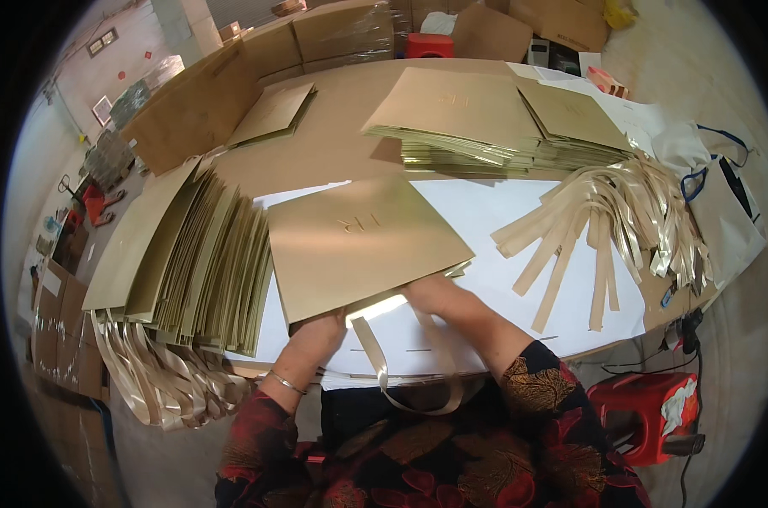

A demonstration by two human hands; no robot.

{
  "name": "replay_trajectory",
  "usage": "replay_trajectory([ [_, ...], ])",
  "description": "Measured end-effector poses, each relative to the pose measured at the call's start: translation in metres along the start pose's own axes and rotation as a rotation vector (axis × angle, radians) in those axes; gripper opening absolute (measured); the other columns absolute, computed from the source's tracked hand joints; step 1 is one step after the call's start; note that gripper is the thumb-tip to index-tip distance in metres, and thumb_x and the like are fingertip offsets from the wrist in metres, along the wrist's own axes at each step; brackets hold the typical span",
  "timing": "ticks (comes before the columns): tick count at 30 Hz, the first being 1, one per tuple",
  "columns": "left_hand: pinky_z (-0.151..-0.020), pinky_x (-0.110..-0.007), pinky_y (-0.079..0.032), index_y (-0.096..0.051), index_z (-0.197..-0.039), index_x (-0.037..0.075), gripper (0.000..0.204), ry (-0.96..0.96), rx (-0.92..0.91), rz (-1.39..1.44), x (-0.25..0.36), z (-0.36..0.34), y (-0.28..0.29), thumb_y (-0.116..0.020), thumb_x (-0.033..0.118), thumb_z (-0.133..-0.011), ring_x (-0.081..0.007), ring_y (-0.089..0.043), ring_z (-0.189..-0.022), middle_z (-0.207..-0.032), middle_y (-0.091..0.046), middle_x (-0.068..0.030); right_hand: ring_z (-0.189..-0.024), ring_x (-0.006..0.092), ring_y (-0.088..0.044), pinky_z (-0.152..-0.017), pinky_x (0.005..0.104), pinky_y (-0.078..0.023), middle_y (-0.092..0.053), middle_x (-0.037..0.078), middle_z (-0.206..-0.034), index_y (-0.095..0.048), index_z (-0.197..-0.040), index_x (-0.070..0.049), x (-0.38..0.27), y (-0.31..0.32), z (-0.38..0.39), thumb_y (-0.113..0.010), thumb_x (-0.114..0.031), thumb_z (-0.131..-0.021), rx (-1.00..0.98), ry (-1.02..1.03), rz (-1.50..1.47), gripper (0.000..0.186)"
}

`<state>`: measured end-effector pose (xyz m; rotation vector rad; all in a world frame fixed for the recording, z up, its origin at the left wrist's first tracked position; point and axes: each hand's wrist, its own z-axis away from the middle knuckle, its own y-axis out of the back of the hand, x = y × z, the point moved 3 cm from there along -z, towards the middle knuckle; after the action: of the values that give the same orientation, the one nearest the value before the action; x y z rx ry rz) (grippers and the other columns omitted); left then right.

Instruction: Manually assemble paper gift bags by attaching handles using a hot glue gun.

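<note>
A gold paper bag [359,245] lies tilted in front of me, its mouth toward me, with a beige ribbon handle [373,356] looping down over the table's near edge. At the bag's left near corner is my left hand [320,334], its fingers hidden under or inside the mouth. My right hand [435,296] reaches to the right side of that mouth, and its fingers are also covered by the bag. Whether either hand grips cannot be seen. To the left, many gold bags [206,254] stand packed in a row, their ribbon handles [164,381] hanging down.
White paper [502,313] covers the near table. Loose beige ribbons [604,212] are heaped at the right. Stacked flat gold bags [460,106] lie behind, with more at the far left [274,114]. Cardboard boxes [189,102] stand beyond, and a red stool [642,415] is at lower right.
</note>
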<state>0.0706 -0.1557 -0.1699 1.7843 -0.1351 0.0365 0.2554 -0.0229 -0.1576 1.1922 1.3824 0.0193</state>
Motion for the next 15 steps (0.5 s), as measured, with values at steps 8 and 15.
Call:
replay_trajectory([
  [8, -0.084, -0.042, -0.050, -0.065, -0.111, 0.002, 0.024, -0.150, 0.038, 0.358, -0.015, -0.002, 0.015, -0.056, 0.017, -0.095, -0.0326, -0.063, -0.095, -0.102, -0.066, -0.0173, -0.107, 0.0262, -0.058, -0.096, 0.0372, -0.047, -0.063, 0.014, -0.114, -0.054, -0.123, -0.001, 0.041, 0.061, 0.021, -0.064, -0.014, -0.089, 0.306, -0.338, -1.181, 0.038],
  [15, -0.074, -0.038, -0.053, -0.063, -0.102, 0.000, 0.018, -0.237, 0.042, 0.406, -0.006, -0.013, 0.020, -0.062, 0.014, -0.090, -0.0306, -0.064, -0.081, -0.091, -0.066, -0.0136, -0.095, 0.0378, -0.059, -0.084, 0.0439, -0.049, -0.063, 0.018, -0.106, -0.063, -0.109, -0.002, 0.025, 0.071, 0.058, -0.065, -0.014, -0.086, 0.114, 0.111, 0.301, 0.026],
])
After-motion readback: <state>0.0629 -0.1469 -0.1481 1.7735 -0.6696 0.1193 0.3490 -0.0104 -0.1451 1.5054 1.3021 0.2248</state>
